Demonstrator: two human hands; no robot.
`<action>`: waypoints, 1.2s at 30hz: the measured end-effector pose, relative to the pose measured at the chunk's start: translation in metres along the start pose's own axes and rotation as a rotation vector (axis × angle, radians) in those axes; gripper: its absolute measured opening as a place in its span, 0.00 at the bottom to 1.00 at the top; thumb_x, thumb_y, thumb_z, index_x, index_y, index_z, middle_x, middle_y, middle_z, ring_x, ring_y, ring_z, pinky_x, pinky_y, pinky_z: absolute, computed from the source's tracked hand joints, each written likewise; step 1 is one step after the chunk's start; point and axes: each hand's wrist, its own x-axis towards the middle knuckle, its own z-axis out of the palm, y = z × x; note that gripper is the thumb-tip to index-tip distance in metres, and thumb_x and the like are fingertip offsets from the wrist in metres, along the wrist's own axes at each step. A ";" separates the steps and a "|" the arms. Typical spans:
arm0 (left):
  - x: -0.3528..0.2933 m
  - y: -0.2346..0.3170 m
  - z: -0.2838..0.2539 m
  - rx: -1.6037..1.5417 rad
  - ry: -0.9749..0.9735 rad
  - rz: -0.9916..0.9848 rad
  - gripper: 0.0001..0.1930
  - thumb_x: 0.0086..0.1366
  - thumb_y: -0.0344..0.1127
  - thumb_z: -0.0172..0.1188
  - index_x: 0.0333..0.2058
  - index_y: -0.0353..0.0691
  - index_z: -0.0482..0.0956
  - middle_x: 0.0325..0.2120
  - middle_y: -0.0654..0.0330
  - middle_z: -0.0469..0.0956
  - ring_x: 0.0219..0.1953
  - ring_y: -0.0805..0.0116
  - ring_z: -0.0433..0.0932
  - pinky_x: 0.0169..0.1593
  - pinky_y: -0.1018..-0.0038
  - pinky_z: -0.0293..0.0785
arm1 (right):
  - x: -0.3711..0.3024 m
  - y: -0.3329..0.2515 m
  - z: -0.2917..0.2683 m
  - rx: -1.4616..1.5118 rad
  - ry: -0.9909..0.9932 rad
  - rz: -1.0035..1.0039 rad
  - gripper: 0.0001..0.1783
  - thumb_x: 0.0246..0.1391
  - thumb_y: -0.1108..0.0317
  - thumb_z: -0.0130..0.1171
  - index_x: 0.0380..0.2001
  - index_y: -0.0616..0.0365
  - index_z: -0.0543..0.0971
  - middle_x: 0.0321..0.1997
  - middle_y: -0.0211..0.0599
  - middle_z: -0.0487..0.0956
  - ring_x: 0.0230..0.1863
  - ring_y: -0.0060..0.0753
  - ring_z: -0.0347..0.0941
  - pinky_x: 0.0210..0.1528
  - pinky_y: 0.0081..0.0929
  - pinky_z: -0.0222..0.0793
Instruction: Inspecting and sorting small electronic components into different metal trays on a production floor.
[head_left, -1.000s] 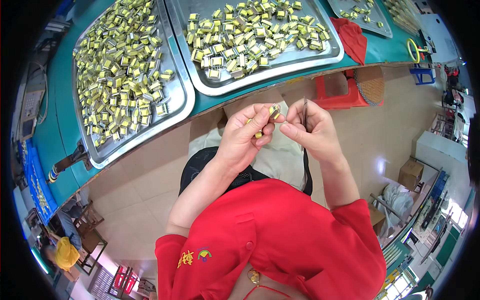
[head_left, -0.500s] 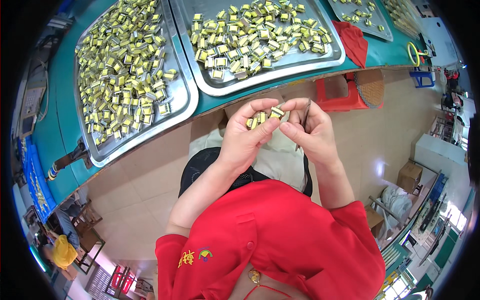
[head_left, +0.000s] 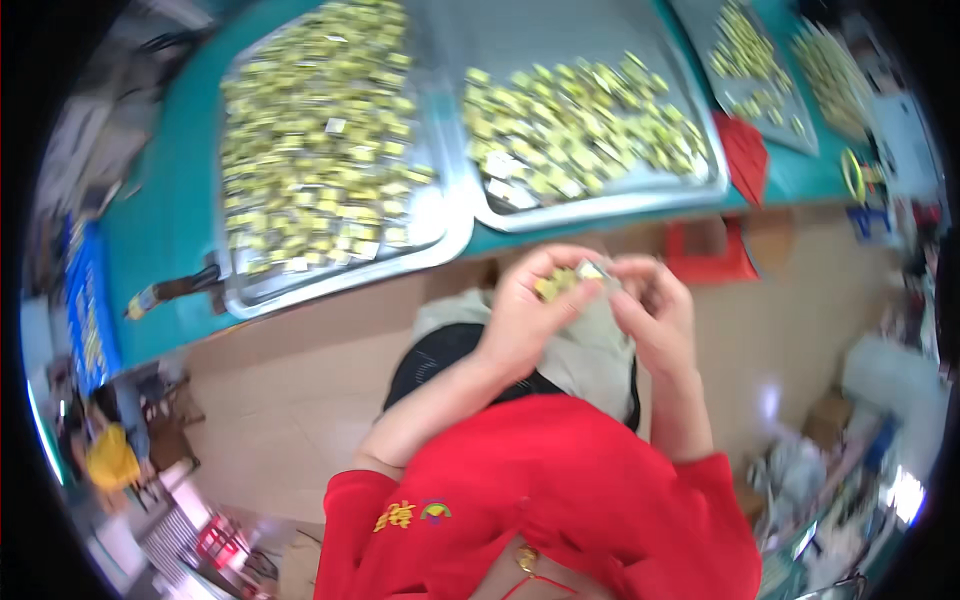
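Observation:
My left hand [head_left: 535, 310] is closed around several small yellow-and-grey transformers [head_left: 553, 286] in its palm and fingers. One more transformer [head_left: 592, 270] stands up between that hand's thumb and forefinger. My right hand [head_left: 658, 310] comes up close against it, fingers curled and pinched. Half a second ago a thin dark metal tool, like tweezers, showed in that right hand; blur hides it now. Both hands are in front of the table edge, above my lap.
Metal trays [head_left: 455, 245] [head_left: 620, 212] heaped with such transformers fill the green table [head_left: 165, 230]. A smaller tray [head_left: 808, 142], red cloth [head_left: 742, 160] and yellow ring [head_left: 852, 176] lie right. A dark-handled tool [head_left: 170, 290] lies left. Under the edge stands a red stool [head_left: 740, 258].
The whole view has shifted, so trays and hands appear lower and farther right, and blurred. My hands keep together in much the same pose around the transformers.

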 end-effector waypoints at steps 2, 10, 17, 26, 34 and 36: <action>0.005 0.016 0.003 0.173 -0.040 0.169 0.14 0.58 0.27 0.59 0.44 0.38 0.74 0.35 0.67 0.74 0.33 0.83 0.70 0.36 0.86 0.66 | -0.005 0.000 -0.007 0.033 0.078 0.047 0.13 0.49 0.79 0.56 0.41 0.62 0.74 0.20 0.16 0.63 0.19 0.08 0.56 0.20 0.10 0.50; 0.037 0.156 -0.059 0.951 0.516 0.862 0.13 0.58 0.32 0.60 0.43 0.39 0.76 0.39 0.64 0.76 0.41 0.75 0.72 0.43 0.78 0.68 | -0.009 -0.005 -0.018 0.190 0.081 0.012 0.13 0.55 0.77 0.50 0.44 0.60 0.69 0.22 0.19 0.63 0.17 0.08 0.54 0.18 0.10 0.47; 0.042 0.175 -0.079 1.405 0.544 0.934 0.17 0.59 0.30 0.57 0.48 0.32 0.73 0.46 0.53 0.74 0.50 0.62 0.71 0.54 0.71 0.64 | 0.011 -0.011 -0.030 0.590 0.007 0.033 0.15 0.58 0.72 0.44 0.48 0.63 0.67 0.23 0.32 0.65 0.22 0.24 0.61 0.23 0.19 0.55; 0.096 0.110 0.065 1.551 -0.354 0.957 0.14 0.56 0.25 0.57 0.43 0.37 0.75 0.42 0.53 0.76 0.49 0.52 0.71 0.51 0.64 0.66 | -0.002 -0.018 -0.088 0.419 0.152 -0.067 0.19 0.61 0.70 0.44 0.54 0.66 0.65 0.27 0.29 0.70 0.26 0.19 0.65 0.26 0.15 0.59; 0.167 0.035 0.149 1.622 -0.819 0.985 0.14 0.59 0.28 0.53 0.44 0.34 0.73 0.46 0.52 0.73 0.50 0.52 0.70 0.54 0.64 0.66 | 0.030 0.000 -0.162 -1.047 0.839 -0.486 0.23 0.49 0.80 0.46 0.52 0.65 0.69 0.32 0.44 0.73 0.35 0.44 0.71 0.39 0.33 0.68; 0.179 0.021 0.159 1.651 -0.855 0.974 0.14 0.59 0.28 0.52 0.45 0.33 0.73 0.46 0.51 0.73 0.50 0.52 0.70 0.54 0.65 0.66 | 0.037 0.003 -0.172 -1.350 0.826 -0.505 0.23 0.44 0.80 0.49 0.48 0.66 0.71 0.31 0.41 0.72 0.36 0.41 0.71 0.37 0.32 0.68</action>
